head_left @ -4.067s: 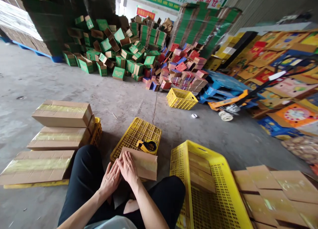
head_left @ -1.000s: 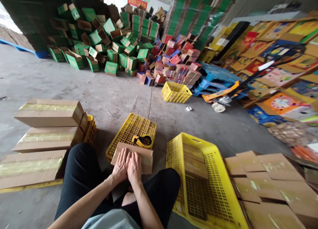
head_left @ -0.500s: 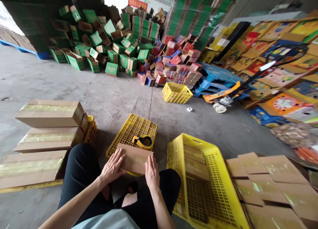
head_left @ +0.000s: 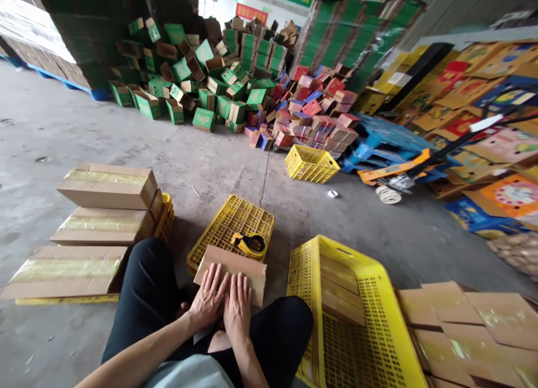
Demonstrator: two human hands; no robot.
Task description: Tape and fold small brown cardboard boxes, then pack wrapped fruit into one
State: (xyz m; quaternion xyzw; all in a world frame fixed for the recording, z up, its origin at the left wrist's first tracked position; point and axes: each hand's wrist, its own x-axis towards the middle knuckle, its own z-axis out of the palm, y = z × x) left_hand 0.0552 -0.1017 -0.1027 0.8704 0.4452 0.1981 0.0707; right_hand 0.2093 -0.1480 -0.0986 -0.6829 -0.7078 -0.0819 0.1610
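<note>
A brown cardboard box (head_left: 231,259) lies on an upturned yellow crate (head_left: 227,220) between my knees. My left hand (head_left: 210,295) rests flat on the near side of the box, fingers stretched out. Close beside it, my right hand (head_left: 238,309) lies flat on the same box, its fingers straight. Behind the box, a yellow and black tape dispenser (head_left: 250,244) sits on the crate. Neither hand grips anything.
Taped cardboard boxes (head_left: 101,225) are stacked at my left. To my right stands a large yellow crate (head_left: 382,304) with boxes inside, and more boxes (head_left: 466,326) beyond it. Farther off are a small yellow crate (head_left: 311,164), a pallet jack (head_left: 399,178) and heaped green cartons (head_left: 204,119).
My right hand has moved left from the box's right end to beside my left hand. My left hand has slid slightly toward the middle. The view has turned a little left.
</note>
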